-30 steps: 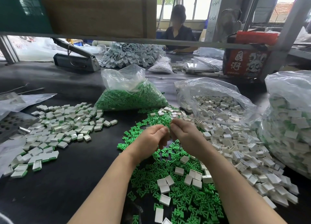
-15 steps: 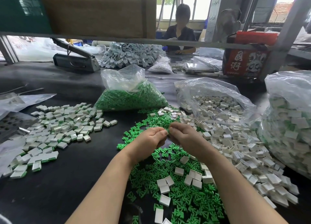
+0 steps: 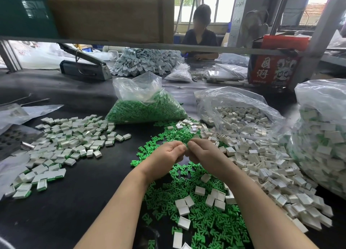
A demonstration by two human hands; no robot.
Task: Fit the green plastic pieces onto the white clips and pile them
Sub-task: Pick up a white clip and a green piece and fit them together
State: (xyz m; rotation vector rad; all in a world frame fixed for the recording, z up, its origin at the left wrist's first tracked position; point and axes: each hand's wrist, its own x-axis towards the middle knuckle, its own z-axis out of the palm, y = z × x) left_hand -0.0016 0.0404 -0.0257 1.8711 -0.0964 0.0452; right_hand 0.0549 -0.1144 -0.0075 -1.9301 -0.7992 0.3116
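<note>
Hands meet fingertip to fingertip over the green pieces (image 3: 189,198); left hand (image 3: 164,159) and right hand (image 3: 205,153) curl around something tiny, can't tell what. Basically same as half a second ago; they've barely shifted on the desk (image 3: 74,202).

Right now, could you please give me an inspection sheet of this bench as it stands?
Surface: black table top, bare patch near left.
Job's things: loose green pieces in the centre; white clips heaped on the right; assembled pile on the left.
Clutter: open bag of green pieces; open bag of white clips; full bag at far right; perforated metal plate.
Grippers: left hand and right hand meet fingertip to fingertip, fingers curled; the part between them is hidden.
Cables: nothing seen.
Surroundings: a second person seated across; red carton; grey sealer tool.
</note>
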